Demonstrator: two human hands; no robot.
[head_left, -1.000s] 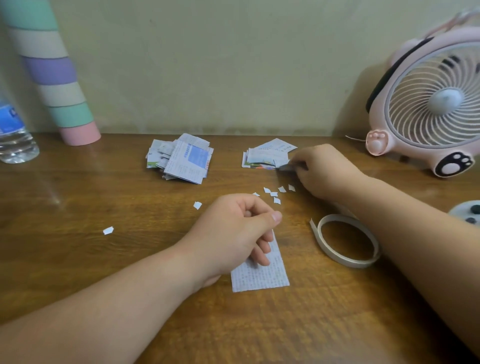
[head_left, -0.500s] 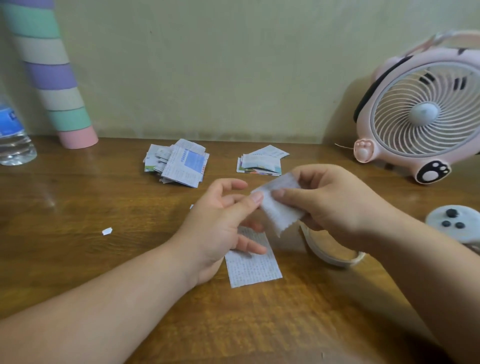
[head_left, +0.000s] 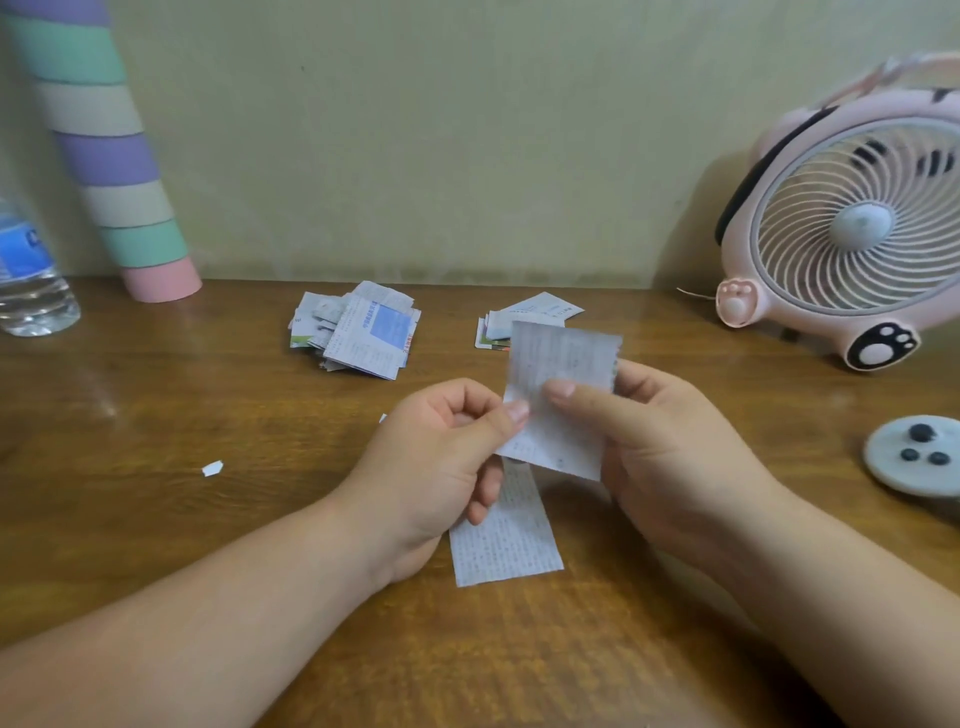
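Note:
A printed paper slip (head_left: 558, 374) is held upright above the wooden desk (head_left: 156, 519) between both hands. My left hand (head_left: 441, 467) pinches its left edge between thumb and forefinger. My right hand (head_left: 670, 457) grips its right side, thumb across the front. A second printed slip (head_left: 506, 540) lies flat on the desk below, partly under my left hand's fingers. Two piles of cut paper pieces lie farther back: a larger pile (head_left: 358, 332) left of centre and a smaller pile (head_left: 524, 317) behind the held slip.
A pink cat-shaped desk fan (head_left: 852, 228) stands at the back right. A round white remote (head_left: 914, 457) lies at the right edge. A pastel striped tube (head_left: 109, 156) leans on the wall beside a water bottle (head_left: 26, 270). A paper scrap (head_left: 212, 468) lies left.
My right hand took a slip from the smaller pile and brought it toward me. My left hand rose off the flat slip and now pinches the held slip, lifted upright. The tape ring is now hidden.

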